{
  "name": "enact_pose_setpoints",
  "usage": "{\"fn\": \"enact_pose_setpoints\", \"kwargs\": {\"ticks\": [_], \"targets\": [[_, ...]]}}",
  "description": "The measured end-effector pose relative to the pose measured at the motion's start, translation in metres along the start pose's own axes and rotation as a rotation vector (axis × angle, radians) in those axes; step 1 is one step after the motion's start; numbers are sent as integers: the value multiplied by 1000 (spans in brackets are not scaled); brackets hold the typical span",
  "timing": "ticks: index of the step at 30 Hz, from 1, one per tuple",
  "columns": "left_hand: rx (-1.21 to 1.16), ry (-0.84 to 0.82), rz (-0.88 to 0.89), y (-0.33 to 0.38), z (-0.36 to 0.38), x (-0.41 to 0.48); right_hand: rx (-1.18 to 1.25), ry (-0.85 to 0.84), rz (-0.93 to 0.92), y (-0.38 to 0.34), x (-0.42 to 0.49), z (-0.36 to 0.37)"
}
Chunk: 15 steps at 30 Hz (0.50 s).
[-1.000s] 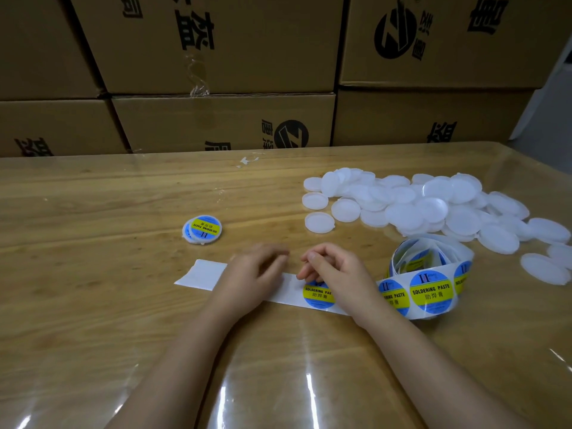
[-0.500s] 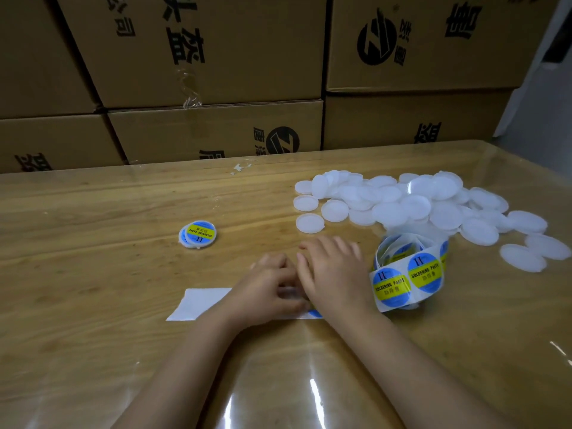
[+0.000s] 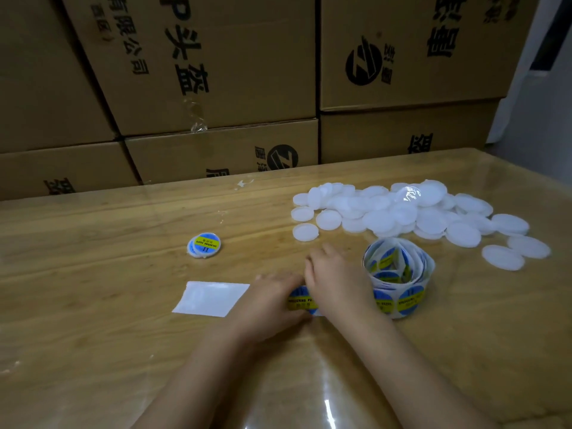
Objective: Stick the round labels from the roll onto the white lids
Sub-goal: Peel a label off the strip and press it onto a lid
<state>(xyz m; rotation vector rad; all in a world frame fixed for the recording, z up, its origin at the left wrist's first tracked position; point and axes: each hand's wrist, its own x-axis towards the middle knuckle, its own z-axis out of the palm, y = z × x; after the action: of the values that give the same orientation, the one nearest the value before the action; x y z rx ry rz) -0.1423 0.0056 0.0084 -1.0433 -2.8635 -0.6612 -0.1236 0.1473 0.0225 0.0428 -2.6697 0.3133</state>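
Hands meet at lower centre: left hand point(image 3: 272, 300) and right hand point(image 3: 335, 284) both pressing the label strip point(image 3: 213, 298) flat, grip unclear. Label roll point(image 3: 397, 281) just right; white lids point(image 3: 402, 212) piled upper right on the table point(image 3: 93, 351).

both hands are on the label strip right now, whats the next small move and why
Probably peel the label off the backing strip. Both the left hand and right hand sit at its edges, it looks still stuck down, and bare white lids wait beyond the roll.
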Motion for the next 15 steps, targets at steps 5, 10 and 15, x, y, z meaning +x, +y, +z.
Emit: {"fn": "enact_pose_setpoints", "kwargs": {"ticks": [5, 10, 15], "targets": [[-229, 56, -114, -8, 3, -20, -53, 16, -130, -14, -7, 7], [-350, 35, -208, -22, -5, -27, -99, 200, -134, 1, -1, 6], [-365, 22, -216, -27, -5, -27, -214, 134, -86, 8, 4, 7]]}}
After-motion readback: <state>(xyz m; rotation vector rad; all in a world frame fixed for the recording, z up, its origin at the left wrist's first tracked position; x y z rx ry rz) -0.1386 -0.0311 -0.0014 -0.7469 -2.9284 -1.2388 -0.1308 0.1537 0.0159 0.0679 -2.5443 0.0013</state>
